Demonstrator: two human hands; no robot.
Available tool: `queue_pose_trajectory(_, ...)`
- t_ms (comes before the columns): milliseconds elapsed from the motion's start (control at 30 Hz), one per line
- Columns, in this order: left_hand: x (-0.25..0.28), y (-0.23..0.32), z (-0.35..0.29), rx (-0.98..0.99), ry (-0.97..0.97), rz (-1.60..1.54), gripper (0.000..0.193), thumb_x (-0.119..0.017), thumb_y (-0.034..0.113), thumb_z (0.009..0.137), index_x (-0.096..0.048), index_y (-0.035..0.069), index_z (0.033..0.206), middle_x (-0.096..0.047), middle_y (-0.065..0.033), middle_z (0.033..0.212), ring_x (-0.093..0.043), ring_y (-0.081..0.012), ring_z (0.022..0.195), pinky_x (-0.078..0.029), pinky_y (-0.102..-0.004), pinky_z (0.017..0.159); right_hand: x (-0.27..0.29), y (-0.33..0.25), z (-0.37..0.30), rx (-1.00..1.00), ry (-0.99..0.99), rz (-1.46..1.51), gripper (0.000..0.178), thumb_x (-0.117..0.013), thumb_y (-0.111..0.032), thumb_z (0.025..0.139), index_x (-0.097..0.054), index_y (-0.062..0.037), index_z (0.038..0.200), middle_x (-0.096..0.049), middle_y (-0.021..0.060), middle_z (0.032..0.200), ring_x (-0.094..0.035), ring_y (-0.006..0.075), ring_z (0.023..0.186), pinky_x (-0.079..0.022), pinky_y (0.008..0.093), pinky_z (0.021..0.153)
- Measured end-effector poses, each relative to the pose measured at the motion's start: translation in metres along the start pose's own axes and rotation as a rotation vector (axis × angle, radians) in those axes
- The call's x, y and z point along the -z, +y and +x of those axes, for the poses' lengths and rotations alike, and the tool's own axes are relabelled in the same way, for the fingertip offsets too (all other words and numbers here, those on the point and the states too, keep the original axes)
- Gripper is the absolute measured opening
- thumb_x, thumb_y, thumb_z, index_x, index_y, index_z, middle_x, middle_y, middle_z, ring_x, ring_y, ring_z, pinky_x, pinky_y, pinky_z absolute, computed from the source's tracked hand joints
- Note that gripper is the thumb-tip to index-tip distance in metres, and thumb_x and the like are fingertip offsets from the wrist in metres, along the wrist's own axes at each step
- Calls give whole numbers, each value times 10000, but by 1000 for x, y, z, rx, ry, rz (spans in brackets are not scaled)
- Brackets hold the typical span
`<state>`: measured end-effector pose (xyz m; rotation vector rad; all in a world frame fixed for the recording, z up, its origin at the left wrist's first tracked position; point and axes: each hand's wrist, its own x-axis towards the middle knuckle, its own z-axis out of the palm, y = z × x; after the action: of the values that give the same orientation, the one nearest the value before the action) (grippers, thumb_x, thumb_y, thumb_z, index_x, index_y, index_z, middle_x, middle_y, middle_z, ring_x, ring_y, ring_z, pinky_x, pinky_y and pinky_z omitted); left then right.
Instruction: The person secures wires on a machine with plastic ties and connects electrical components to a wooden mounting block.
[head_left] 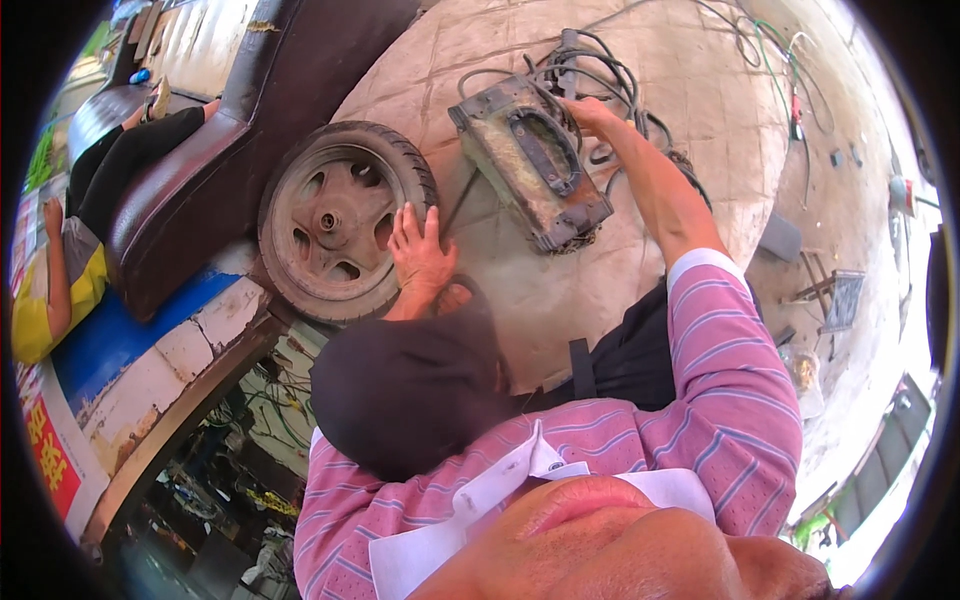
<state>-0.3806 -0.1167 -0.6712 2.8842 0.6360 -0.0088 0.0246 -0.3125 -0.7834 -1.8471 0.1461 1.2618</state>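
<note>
A motorcycle wheel (318,265) with a worn cast rim and black tyre leans upright at the left. My left hand (421,256) lies against its right edge, fingers spread, touching tyre and rim. Right of it on the floor sits a grimy, box-shaped machine (500,163), perhaps a portable welder, with a black carrying handle (545,150) on top. My right hand (588,116) reaches to the machine's far right end, beside the black cables (612,72). Its fingertips are partly hidden there, so what they grip is unclear.
A dark brown padded seat (185,190) stands at the left, with a seated person (75,260) partly in view. Below it is a cluttered shelf (235,470). Thin cables with a red clip (796,115) and a small metal frame (840,300) lie at the right.
</note>
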Motion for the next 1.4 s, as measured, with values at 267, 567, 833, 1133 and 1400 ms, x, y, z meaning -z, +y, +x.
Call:
queue_pose_trajectory(267, 7, 12, 9, 61, -117, -139, 725, -749, 319, 791, -523, 161, 1462, -376, -243, 1549, -343, -441, 1443, -343, -592, 1122, -4, 25, 38, 83, 200, 265, 540, -781, -475, 874, -743, 24, 1079, -723, 85, 916, -659, 176, 740, -515, 352, 633)
queue_pose_trajectory(567, 4, 6, 0, 18, -24, 2, 733, -769, 334, 779, -527, 166, 1451, -360, -227, 1562, -332, -434, 1452, -346, -590, 1107, 51, 5, -36, 190, 23, 596, 242, -714, -369, 985, -644, -151, 1063, -631, -25, 801, -591, 91, 647, -486, 258, 538)
queue_pose_trajectory(833, 11, 11, -2, 39, 15, -36, 725, -768, 322, 770, -532, 177, 1439, -372, -195, 1564, -339, -415, 1454, -351, -579, 1113, 79, -35, -154, 471, -342, 612, 389, -676, -126, 1000, -588, -18, 1364, -668, 60, 1180, -642, 180, 1031, -536, 354, 934)
queue_pose_trajectory(1133, 116, 26, 46, 211, -309, -391, 629, -728, 274, 823, -546, 137, 1409, -464, -205, 1481, -468, -394, 1340, -384, -498, 1106, 59, -82, -247, 637, -396, 126, 545, -747, -65, 879, -591, -31, 1400, -690, 15, 1206, -591, 128, 1146, -448, 298, 1051)
queue_pose_trajectory(1400, 183, 48, 99, -333, 296, -574, 547, -742, 186, 783, -613, 76, 1303, -641, -121, 1256, -572, -312, 1208, -386, -455, 1079, 34, -90, -246, 872, -376, -481, 573, -822, -167, 747, -673, -26, 1282, -698, 88, 1130, -626, 228, 1086, -486, 349, 991)
